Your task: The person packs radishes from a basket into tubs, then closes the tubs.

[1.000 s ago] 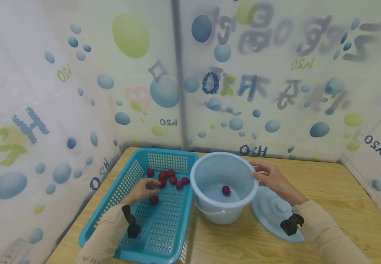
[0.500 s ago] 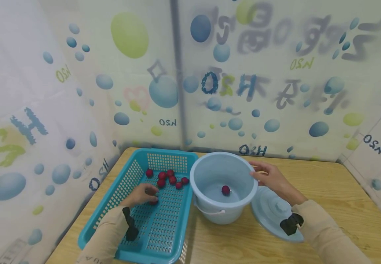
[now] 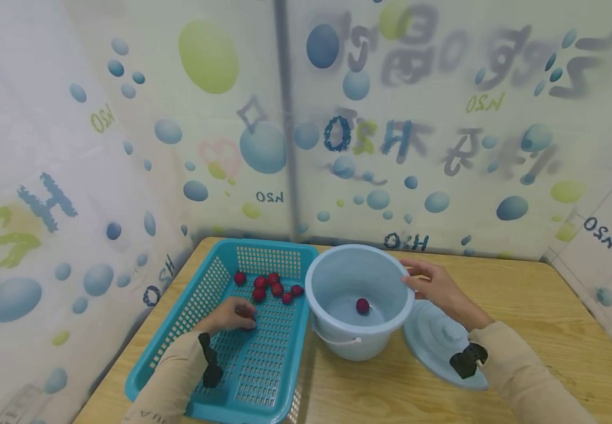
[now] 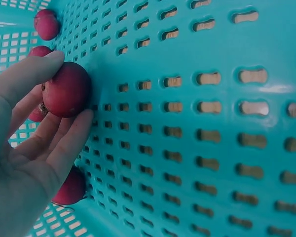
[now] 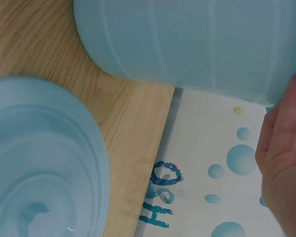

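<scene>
My left hand (image 3: 231, 313) reaches down into a turquoise plastic basket (image 3: 297, 353). Thumb and fingers curl round a small red radish (image 4: 69, 90), low over the basket's slotted floor. Several more red radishes (image 3: 260, 294) lie toward the basket's far end. To the right stands a pale blue bucket (image 3: 361, 338), upright, with one radish (image 3: 362, 305) on its bottom. At the bucket's right rim my right hand (image 3: 438, 288) touches it. Its fingers (image 5: 286, 118) lie fairly straight along the outer wall in the right wrist view; part of this hand falls outside that view.
A pale blue lid (image 3: 438, 341) with a knob lies on the wooden table (image 3: 539, 330), right of the bucket and partly under the right forearm. The bucket's handle (image 3: 337, 341) hangs down in front. Behind the table hangs a bubble-patterned sheet (image 3: 422, 165).
My left hand has lowered onto the nearest radish and closed its fingers round it, covering it in the head view. My right hand has kept its place at the bucket's rim.
</scene>
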Tool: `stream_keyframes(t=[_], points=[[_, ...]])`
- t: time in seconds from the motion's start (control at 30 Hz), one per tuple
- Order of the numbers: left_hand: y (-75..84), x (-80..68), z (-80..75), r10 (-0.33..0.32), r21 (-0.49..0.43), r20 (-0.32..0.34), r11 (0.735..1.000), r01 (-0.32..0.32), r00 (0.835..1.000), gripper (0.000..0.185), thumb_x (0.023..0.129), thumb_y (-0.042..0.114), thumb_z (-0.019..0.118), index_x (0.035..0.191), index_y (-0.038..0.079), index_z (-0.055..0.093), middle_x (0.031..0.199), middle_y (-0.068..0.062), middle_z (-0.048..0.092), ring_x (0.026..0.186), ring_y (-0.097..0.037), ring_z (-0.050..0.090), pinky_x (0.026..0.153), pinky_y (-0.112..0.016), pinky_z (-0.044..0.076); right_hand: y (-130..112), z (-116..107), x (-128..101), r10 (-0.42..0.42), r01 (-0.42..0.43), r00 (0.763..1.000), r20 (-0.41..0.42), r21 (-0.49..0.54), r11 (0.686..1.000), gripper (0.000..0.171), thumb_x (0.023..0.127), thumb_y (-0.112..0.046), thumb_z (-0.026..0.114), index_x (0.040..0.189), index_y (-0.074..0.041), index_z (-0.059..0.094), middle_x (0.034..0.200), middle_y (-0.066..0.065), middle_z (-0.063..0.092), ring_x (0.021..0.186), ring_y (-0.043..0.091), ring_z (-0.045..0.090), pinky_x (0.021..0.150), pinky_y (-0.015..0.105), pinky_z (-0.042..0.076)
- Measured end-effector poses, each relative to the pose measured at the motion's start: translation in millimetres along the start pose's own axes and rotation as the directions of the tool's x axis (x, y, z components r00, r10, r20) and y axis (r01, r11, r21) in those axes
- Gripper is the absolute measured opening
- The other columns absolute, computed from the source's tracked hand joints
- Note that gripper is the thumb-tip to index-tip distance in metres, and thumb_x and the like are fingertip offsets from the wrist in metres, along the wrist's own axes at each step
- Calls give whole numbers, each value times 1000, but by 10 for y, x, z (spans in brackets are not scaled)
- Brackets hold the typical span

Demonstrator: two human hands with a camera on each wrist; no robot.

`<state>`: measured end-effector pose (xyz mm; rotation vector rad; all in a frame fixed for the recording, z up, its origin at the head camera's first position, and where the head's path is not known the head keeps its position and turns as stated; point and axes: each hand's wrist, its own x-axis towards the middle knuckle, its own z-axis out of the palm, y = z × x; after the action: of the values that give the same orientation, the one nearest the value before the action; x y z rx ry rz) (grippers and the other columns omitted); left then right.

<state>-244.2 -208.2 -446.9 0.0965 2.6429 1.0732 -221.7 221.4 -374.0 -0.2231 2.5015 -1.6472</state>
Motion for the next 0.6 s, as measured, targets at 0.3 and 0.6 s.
stream_keyframes(t=[0.3,0.6], points=[[3,-37,-12,29,-14,13,999,-29,999,21,71,0,68,91,1,64,80,-2,59,75,-16,53,69,-35,48,9,7,-21,-1,1,1000,-7,6,1000,59,86,-29,57,134,-4,34,115,21,47,94,28,55,76,35,50],[36,-16,-53,40,-16,7,999,-40,999,17,73,3,67,89,4,65,80,-1,59,75,-14,56,69,-33,48,16,-3,-10,-16,16,1000,5,15,1000,58,87,-26,57,134,-1,33,113,22,47,91,27,55,74,36,51]])
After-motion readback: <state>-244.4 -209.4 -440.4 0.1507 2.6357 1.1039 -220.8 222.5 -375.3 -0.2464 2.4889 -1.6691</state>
